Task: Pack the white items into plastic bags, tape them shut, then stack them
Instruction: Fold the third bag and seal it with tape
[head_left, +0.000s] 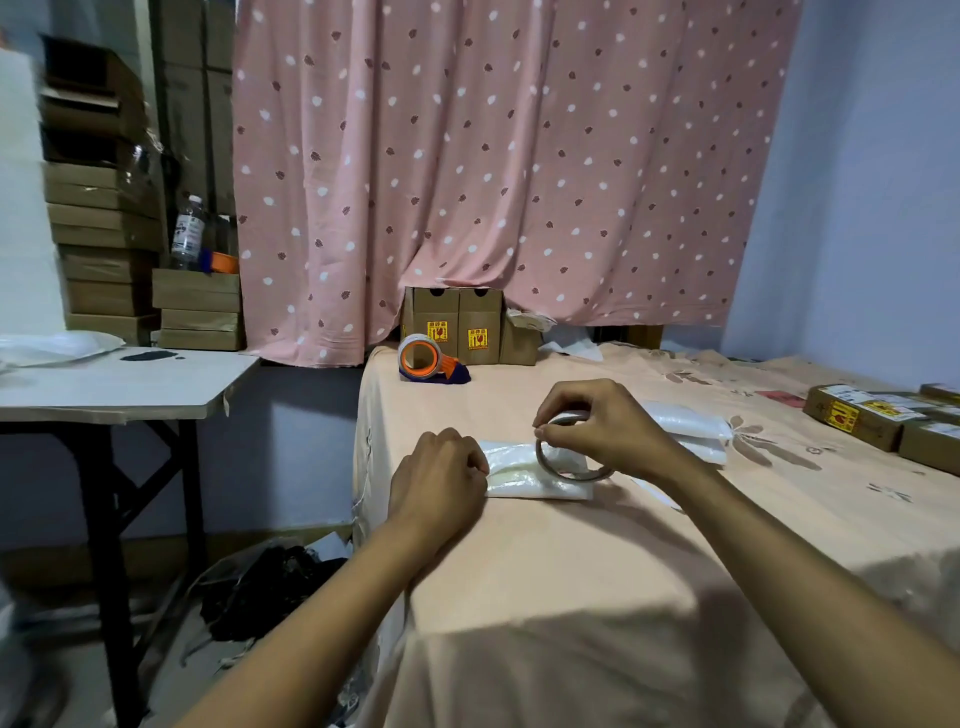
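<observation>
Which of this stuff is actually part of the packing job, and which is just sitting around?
In use: bagged white item, gripped by the left hand; tape roll, held in the right hand; packed bags behind.
Lying about: orange tape dispenser; cardboard boxes by the curtain; water bottle.

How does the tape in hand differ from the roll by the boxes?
The held tape roll is bare and thin, pinched by the right hand over the bagged packet. The dispenser roll is wider, mounted in an orange dispenser, untouched by the boxes. Both are rings of tape.
</observation>
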